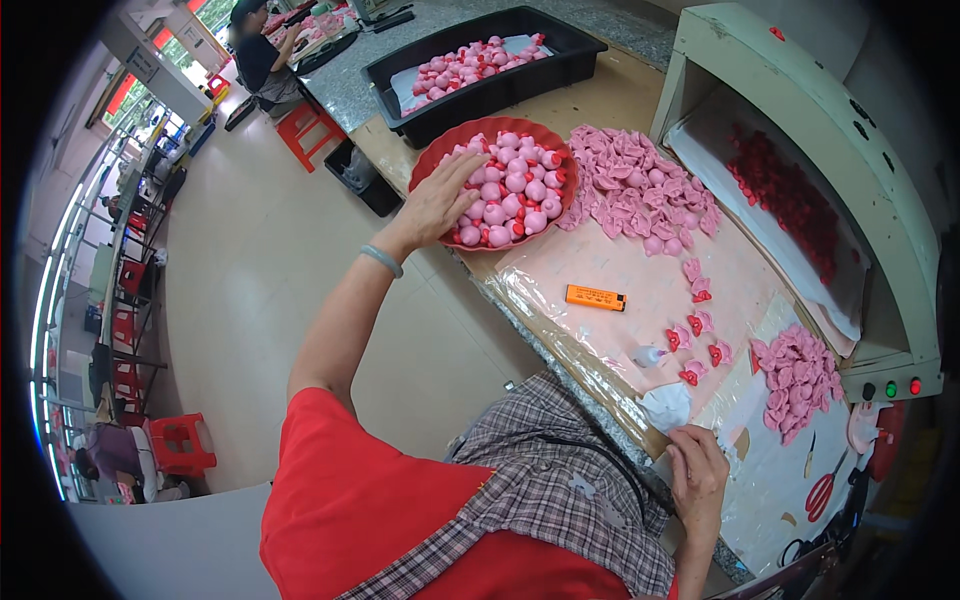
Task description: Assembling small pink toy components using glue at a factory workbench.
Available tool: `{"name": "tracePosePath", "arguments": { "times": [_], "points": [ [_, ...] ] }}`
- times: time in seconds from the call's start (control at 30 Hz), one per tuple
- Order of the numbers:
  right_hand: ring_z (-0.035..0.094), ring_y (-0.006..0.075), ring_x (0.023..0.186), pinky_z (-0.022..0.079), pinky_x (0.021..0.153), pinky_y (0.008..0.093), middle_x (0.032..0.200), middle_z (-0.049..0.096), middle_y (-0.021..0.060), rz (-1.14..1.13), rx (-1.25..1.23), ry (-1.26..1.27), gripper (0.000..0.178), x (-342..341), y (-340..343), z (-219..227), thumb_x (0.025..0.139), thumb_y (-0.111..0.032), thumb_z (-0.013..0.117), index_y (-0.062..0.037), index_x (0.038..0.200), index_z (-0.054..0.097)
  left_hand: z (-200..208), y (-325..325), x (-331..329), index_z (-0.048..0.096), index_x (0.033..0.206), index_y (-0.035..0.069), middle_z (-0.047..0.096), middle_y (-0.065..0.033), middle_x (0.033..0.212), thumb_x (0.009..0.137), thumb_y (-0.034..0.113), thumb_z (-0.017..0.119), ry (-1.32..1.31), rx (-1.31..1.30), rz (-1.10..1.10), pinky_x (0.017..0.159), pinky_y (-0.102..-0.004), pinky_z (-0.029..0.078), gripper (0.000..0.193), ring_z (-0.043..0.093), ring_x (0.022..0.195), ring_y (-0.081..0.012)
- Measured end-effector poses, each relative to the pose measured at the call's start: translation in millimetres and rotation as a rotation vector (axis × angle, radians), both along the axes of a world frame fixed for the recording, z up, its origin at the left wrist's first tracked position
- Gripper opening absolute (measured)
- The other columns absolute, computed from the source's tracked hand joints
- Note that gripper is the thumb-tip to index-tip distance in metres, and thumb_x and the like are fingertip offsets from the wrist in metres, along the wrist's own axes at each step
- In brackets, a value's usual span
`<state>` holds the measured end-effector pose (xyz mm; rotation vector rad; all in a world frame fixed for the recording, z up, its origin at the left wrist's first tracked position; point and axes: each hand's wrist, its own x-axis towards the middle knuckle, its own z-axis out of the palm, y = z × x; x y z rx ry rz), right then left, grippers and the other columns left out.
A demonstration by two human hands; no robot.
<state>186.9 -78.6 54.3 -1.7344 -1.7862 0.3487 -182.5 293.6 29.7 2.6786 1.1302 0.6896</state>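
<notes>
My left hand (440, 200) lies over the left side of a red scalloped bowl (568, 190), its fingers stretched out flat on the pieces inside. Those pieces are round pink heads (515, 182) with small red parts. At the table's near edge is my right hand (697, 470), fingers curled in; whatever they may hold is hidden. Just beyond it sits a crumpled white wad (665, 407), with a small pale squeeze bottle (650, 355) behind. Several small pink pieces with red parts (692, 372) stand near the bottle. An orange lighter-shaped block (595, 297) lies farther left.
Soft pink pieces are heaped beside the bowl (630, 185) and at the right (797, 380). A black tray (590, 60) of pink heads stands behind. A cream arched machine (800, 70) holds red pieces. Red-handled scissors (820, 495) lie far right. Another person (262, 55) sits far back.
</notes>
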Motion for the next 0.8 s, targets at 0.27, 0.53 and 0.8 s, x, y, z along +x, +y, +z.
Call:
{"name": "tracePosePath", "arguments": {
  "times": [0.27, 0.53, 0.8],
  "points": [
    [0.066, 0.0296, 0.082, 0.053, 0.070, 0.0354, 0.098, 0.066, 0.0144, 0.007, 0.000, -0.023, 0.021, 0.8, -3.6, 4.6, 0.080, 0.006, 0.067, 0.0011, 0.100, 0.067, 2.6, -20.5, 3.9, 0.046, 0.143, 0.019, 0.024, -0.0170, 0.160, 0.095, 0.045, 0.058, 0.160, 0.101, -0.026, 0.118, -0.0480, 0.024, 0.056, 0.022, 0.147, -0.0387],
    [0.067, 0.0302, 0.085, 0.054, 0.073, 0.0358, 0.097, 0.066, 0.0152, -0.043, 0.011, -0.002, 0.020, 9.3, -1.3, 9.8, 0.079, 0.006, 0.067, 0.0024, 0.099, 0.068, 2.0, -5.8, 8.5, 0.052, 0.141, 0.025, 0.016, -0.0160, 0.163, 0.091, 0.055, 0.059, 0.184, 0.018, 0.102, 0.113, -0.0626, 0.023, 0.059, 0.019, 0.148, -0.0417],
    [0.067, 0.0290, 0.084, 0.054, 0.072, 0.0371, 0.097, 0.066, 0.0129, -0.117, 0.056, 0.006, 0.019, 23.5, 7.0, 12.9, 0.080, 0.003, 0.069, 0.0012, 0.099, 0.069, 32.5, -83.5, 124.9, 0.064, 0.116, 0.003, 0.053, -0.0175, 0.138, 0.081, 0.003, 0.069, -0.265, 0.142, -0.256, 0.109, -0.0457, 0.037, 0.036, 0.047, 0.131, -0.0379]
  ]
}}
